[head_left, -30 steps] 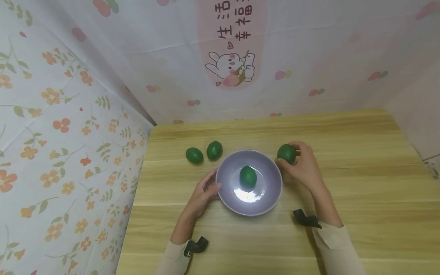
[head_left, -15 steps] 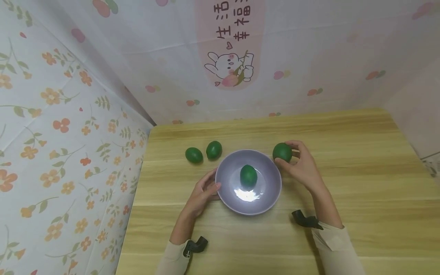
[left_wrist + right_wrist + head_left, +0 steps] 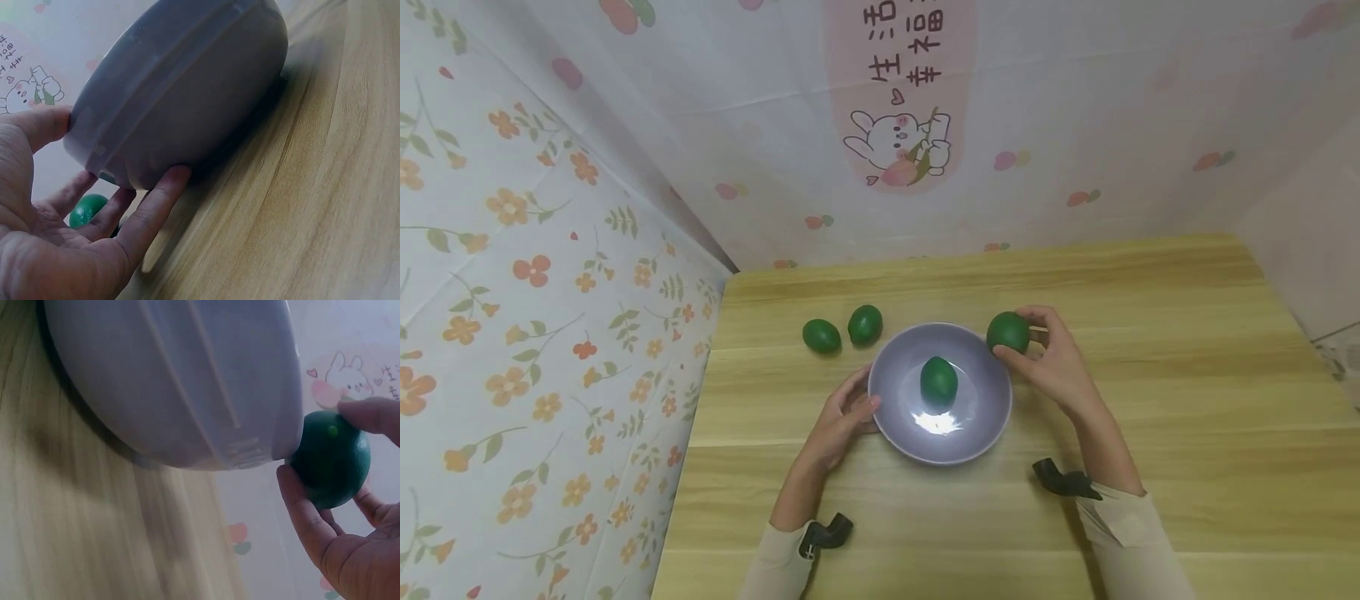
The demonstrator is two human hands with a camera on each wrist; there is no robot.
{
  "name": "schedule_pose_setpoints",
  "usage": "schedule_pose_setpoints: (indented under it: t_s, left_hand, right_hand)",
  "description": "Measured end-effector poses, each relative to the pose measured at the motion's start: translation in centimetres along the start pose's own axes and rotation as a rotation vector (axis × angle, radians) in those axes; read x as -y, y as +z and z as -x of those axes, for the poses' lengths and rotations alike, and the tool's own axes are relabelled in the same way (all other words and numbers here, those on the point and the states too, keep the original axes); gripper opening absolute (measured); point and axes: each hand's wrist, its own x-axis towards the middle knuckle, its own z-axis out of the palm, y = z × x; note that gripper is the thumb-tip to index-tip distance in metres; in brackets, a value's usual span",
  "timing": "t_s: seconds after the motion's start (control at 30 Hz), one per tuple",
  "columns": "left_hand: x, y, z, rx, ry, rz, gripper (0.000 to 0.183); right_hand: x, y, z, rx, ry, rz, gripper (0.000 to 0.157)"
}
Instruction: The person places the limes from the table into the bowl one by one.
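A shallow lavender bowl (image 3: 985,404) stands at the middle of the table, and one green lime (image 3: 938,381) lies inside it. My left hand (image 3: 838,423) holds the bowl's left side, thumb at the rim and fingers spread against the underside, as the left wrist view shows. At the bowl's upper right, my right hand (image 3: 1057,365) grips a second lime (image 3: 330,461) between thumb and fingers. This lime is at the bowl's rim in the right wrist view; whether they touch I cannot tell.
Two more limes, one farther left (image 3: 822,336) and one nearer the bowl (image 3: 865,325), lie on the wooden table (image 3: 1150,333) behind my left hand. A floral cloth (image 3: 550,333) hangs along the left side, and a printed curtain (image 3: 1037,108) closes off the back.
My right hand has brought its lime leftward, from just beside the bowl to its rim. The left hand keeps its hold on the bowl, and the other limes stay where they were.
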Motion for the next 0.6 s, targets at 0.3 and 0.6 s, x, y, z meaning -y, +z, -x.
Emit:
schedule_pose_setpoints:
  t_s: [0.3,0.6]
  left_hand:
    - [-0.06,-0.01,-0.04,-0.006,0.004,-0.007,0.066]
    - [-0.06,0.09,0.14,-0.003,-0.003,-0.008,0.068]
  right_hand:
    - [-0.29,0.49,0.09,-0.006,-0.016,-0.052,0.064]
    - [-0.02,0.19,0.29,-0.020,-0.045,-0.111,0.064]
